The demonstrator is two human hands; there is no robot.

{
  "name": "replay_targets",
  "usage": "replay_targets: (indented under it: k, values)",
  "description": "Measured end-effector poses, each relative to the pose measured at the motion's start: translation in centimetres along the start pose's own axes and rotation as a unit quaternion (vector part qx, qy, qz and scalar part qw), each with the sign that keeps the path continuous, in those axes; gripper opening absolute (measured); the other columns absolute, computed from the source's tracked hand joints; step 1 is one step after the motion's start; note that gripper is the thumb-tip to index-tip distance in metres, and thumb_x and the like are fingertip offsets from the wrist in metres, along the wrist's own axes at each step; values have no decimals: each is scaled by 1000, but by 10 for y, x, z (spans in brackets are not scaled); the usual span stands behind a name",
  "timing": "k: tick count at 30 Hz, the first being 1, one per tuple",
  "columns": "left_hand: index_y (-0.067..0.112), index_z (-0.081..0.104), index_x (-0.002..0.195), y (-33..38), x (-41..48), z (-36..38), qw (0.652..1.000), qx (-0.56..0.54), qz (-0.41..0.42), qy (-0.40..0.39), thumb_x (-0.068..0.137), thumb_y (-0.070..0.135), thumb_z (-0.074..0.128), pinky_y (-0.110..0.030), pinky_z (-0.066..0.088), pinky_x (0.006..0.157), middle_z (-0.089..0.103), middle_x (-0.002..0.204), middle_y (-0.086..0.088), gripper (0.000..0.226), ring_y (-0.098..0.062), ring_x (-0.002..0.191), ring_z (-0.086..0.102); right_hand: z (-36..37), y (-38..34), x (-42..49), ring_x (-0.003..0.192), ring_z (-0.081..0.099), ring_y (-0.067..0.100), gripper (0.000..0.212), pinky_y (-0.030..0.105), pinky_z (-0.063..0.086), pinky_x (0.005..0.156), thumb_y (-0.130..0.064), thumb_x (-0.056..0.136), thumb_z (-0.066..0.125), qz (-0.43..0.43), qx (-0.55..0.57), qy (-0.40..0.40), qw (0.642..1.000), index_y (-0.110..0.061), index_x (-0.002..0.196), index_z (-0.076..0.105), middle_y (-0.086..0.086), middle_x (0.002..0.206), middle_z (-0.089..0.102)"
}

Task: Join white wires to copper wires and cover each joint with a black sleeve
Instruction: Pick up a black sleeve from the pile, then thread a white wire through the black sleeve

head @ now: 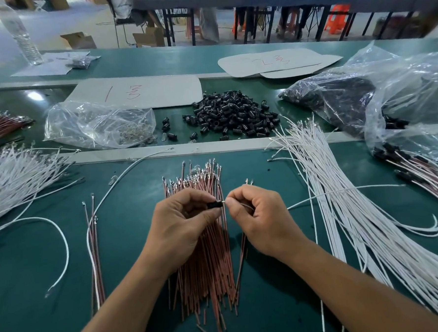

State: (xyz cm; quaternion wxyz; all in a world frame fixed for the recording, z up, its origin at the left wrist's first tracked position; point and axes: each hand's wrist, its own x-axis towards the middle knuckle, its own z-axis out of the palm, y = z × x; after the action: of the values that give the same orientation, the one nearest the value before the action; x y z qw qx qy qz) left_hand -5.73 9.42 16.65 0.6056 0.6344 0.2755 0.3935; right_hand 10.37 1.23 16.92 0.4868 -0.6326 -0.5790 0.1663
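My left hand (182, 219) pinches a small black sleeve (214, 205) above the pile of copper-coloured wires (206, 269) on the green table. My right hand (257, 217) pinches a white wire (317, 194) near its metal tip, which points into the sleeve's open end. That wire trails off to the right across the big bundle of white wires (357, 221). A heap of loose black sleeves (233, 116) lies beyond the pale strip at mid table. Whether a copper wire sits inside the held sleeve is hidden by my fingers.
More white wires (13, 178) fan out at the left. Finished joined wires (418, 171) spill from a clear bag (410, 118) at the right. Another clear bag (95, 124) with small glass parts lies left of the sleeves. Grey cards (141, 91) and a water bottle (23, 39) stand farther back.
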Motion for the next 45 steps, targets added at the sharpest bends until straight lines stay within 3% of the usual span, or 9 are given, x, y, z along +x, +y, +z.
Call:
replay_targets:
  k: [6,12,18,24,32,38,45]
  values:
    - [15,75,82,0,0,1,1000,19,-6,3,74,-5,80,-19,55,75,76,83,-6,22,-14,79,72,2,-1,0,59,50,3,15,10,34,58,-14,99,62,-5,-4,-19,1000,-12,87,69,-18,62,52]
    - [12,75,84,4,-1,3,1000,-21,-16,15,66,9,81,-19,55,74,76,84,-8,19,-14,79,71,-1,0,0,58,47,5,17,16,37,56,-18,100,61,5,3,-22,1000,-15,85,68,-15,62,53]
    - [12,77,83,2,0,0,1000,4,-23,-1,72,-3,81,-19,55,74,76,83,-7,18,-16,78,73,0,0,1,64,52,6,14,14,39,61,-14,98,65,-14,-29,-24,999,-12,86,71,-14,69,56]
    - [19,78,82,3,1,0,999,-18,-27,20,66,11,81,-18,55,74,76,83,-6,18,-14,78,71,-6,1,0,76,60,10,8,21,48,71,-14,98,65,-3,-15,-35,999,-13,100,73,-5,83,65]
    - [17,78,81,1,1,-1,999,-2,-45,11,68,6,83,-19,55,70,76,80,-7,18,-15,74,71,-4,3,0,62,57,0,7,8,40,61,-11,93,72,11,-20,-10,1000,-13,88,77,-20,66,61]
    - [19,78,81,3,1,0,999,28,-38,-1,75,-3,81,-18,54,71,76,80,-4,23,-12,76,71,-5,3,1,73,60,1,7,9,41,67,-12,94,70,-6,-32,-56,998,-17,95,76,-17,76,62]
    - [9,66,93,2,1,2,999,31,-27,3,75,-9,79,-23,57,78,74,87,-7,30,-18,84,73,-4,3,0,85,68,6,19,15,52,80,-5,91,73,23,33,-19,999,-18,105,73,-8,90,73]
